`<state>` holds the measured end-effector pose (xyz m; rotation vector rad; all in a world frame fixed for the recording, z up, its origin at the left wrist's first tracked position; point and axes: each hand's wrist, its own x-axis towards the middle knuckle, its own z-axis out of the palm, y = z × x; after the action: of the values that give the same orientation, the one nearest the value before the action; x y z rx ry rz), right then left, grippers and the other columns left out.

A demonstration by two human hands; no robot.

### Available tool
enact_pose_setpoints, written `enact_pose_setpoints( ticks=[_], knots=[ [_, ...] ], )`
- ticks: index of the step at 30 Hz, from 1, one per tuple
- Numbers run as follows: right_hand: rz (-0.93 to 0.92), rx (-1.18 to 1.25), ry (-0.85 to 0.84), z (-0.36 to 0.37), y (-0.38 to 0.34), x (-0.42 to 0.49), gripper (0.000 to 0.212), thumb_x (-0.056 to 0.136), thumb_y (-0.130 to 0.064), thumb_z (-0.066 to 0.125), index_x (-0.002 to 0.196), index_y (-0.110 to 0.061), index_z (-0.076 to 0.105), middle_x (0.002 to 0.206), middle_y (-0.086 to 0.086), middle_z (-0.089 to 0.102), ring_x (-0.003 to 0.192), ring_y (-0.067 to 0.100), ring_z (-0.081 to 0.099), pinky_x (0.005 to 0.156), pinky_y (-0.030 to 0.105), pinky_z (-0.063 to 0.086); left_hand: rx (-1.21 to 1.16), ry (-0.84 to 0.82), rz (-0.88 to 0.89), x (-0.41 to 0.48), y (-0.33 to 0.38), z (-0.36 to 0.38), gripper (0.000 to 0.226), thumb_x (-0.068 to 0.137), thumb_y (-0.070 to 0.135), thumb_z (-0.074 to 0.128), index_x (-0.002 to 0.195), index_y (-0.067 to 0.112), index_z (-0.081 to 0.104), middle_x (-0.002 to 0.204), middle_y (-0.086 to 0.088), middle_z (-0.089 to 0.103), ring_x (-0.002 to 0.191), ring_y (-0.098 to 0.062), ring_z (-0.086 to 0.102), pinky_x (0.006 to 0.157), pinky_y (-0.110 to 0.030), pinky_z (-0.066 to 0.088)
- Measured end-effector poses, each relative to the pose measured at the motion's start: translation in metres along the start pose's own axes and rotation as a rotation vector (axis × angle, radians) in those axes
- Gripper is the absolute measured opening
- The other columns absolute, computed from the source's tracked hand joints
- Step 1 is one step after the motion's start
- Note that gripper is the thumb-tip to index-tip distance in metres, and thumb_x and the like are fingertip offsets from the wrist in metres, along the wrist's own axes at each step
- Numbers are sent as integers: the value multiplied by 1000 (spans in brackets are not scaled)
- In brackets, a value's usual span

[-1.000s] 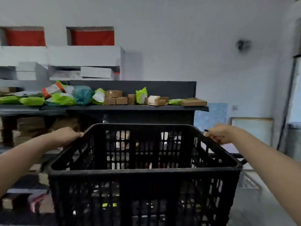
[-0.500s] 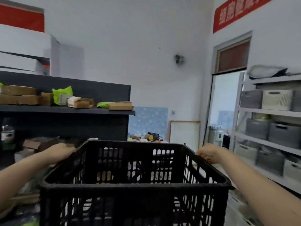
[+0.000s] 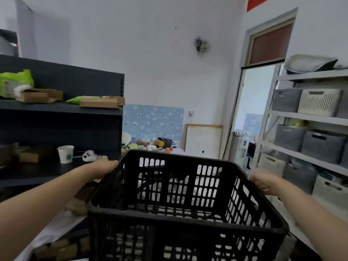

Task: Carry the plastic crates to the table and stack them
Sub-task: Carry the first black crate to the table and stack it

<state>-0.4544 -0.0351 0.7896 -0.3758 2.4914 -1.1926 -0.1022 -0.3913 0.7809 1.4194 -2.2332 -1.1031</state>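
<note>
A black slotted plastic crate (image 3: 180, 213) fills the lower middle of the head view, held up in front of me and empty inside. My left hand (image 3: 104, 167) grips the crate's left rim near its far corner. My right hand (image 3: 263, 182) grips the right rim, fingers curled over the edge. Beyond the crate's far wall stands a table (image 3: 178, 151) cluttered with small items, against the back wall.
A dark shelving unit (image 3: 62, 110) with cardboard boxes and a paper cup (image 3: 66, 154) runs along the left. A grey metal rack (image 3: 308, 117) with grey and white bins lines the right. A doorway (image 3: 254, 113) opens between rack and back wall.
The view has swung right while I carry the crate: the dark shelves slid to the left, and the rack, doorway and cluttered table came into view. Both hands keep their grip.
</note>
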Motion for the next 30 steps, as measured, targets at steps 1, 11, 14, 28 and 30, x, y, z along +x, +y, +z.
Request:
enact_pose_setpoints(
  ticks=[1, 11, 14, 28, 30],
  knots=[
    [5, 27, 25, 1, 4, 14, 32, 87, -10, 50, 57, -15, 41, 32, -3, 31, 22, 10, 25, 36, 17, 24, -5, -23, -15, 9, 7, 8, 60, 97, 38, 41, 144, 1, 35, 140, -23, 50, 122, -39, 55, 92, -41, 49],
    [161, -29, 11, 38, 6, 186, 17, 83, -6, 44, 66, -9, 42, 44, 5, 38, 42, 19, 31, 50, 25, 28, -53, -182, -85, 189, 41, 96, 43, 90, 36, 55, 109, -2, 60, 107, -17, 66, 94, -31, 67, 82, -40, 55],
    [194, -90, 23, 47, -13, 255, 16, 85, 1, 45, 71, -7, 46, 51, 9, 39, 46, 20, 36, 51, 24, 33, -119, -254, -141, 256, 57, 112, 22, 91, 13, 50, 80, -2, 61, 70, -17, 69, 67, -29, 67, 58, -33, 55],
    [259, -179, -18, 95, -75, 524, 16, 87, 6, 49, 73, -2, 48, 58, 12, 45, 48, 22, 40, 47, 25, 36, -111, -443, -345, 520, 130, 173, 19, 92, 24, 49, 81, 8, 46, 62, -4, 47, 50, -17, 51, 48, -22, 50],
    [253, -182, -35, 111, -87, 575, 16, 89, 5, 50, 74, 0, 50, 59, 13, 46, 48, 21, 40, 45, 25, 37, -103, -418, -355, 560, 134, 186, 20, 93, 23, 49, 79, 9, 47, 62, -4, 47, 49, -16, 51, 45, -20, 49]
  ],
)
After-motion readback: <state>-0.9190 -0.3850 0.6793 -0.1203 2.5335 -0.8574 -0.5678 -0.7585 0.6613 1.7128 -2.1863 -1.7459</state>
